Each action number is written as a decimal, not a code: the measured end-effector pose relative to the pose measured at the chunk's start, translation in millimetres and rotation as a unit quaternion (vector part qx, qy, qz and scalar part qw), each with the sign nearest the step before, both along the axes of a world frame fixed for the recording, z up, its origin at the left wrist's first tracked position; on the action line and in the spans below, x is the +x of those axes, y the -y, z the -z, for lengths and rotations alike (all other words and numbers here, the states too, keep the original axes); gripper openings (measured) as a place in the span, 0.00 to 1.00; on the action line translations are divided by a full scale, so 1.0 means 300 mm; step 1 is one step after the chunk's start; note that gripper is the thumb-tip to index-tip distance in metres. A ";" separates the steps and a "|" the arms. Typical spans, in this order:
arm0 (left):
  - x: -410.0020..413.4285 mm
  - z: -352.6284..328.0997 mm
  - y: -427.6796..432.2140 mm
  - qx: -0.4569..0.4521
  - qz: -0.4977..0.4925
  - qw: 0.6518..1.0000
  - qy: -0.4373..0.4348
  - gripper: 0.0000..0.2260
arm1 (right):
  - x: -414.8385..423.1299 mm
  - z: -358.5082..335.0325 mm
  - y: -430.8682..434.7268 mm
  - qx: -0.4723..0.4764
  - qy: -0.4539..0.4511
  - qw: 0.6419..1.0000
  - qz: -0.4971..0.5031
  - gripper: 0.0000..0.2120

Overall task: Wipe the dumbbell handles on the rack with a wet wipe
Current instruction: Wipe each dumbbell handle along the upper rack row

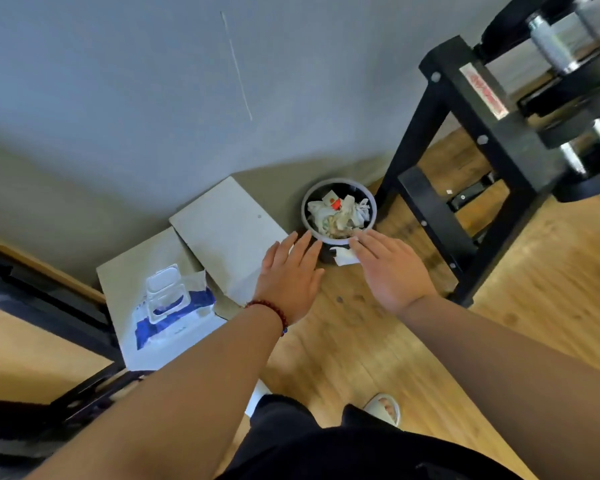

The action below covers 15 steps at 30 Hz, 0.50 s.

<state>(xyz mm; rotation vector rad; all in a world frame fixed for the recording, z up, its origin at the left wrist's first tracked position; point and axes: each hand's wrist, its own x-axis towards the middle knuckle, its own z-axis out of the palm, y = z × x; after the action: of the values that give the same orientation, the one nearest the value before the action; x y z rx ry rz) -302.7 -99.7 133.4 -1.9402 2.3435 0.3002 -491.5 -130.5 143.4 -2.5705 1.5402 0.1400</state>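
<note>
rack (465, 109) cut by right edge, wipe (344, 258) partly under right hand (392, 271)

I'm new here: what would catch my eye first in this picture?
Two bare hands reach out at centre: the left hand, wearing a red bead bracelet, and the right hand, a white wipe showing beneath its fingers. Just beyond them, by the wall, sits a small round bin stuffed with crumpled wipes; a black dumbbell rack stands at right.
</note>
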 end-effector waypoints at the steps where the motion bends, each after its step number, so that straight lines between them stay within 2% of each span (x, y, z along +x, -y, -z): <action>1: -0.052 -0.004 0.001 -0.011 0.002 1.000 -0.006 0.26 | -0.053 -0.008 -0.004 -0.003 0.000 1.000 0.011 0.29; 3: -0.146 -0.003 0.010 -0.032 -0.001 0.999 -0.012 0.25 | -0.161 -0.018 -0.013 -0.001 0.020 0.999 0.031 0.27; 8: -0.362 -0.008 0.064 -0.016 0.015 1.000 -0.015 0.24 | -0.395 -0.035 -0.024 -0.013 0.037 0.996 0.082 0.27; 15: -0.628 -0.026 0.226 -0.026 0.094 0.995 0.003 0.24 | -0.653 -0.049 0.043 -0.032 0.037 0.990 0.131 0.27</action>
<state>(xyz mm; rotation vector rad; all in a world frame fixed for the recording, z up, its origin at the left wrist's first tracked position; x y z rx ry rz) -491.3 -167.5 141.2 -1.7206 2.5294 0.2193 -687.5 -143.3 158.0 -2.3598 1.8614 -0.0331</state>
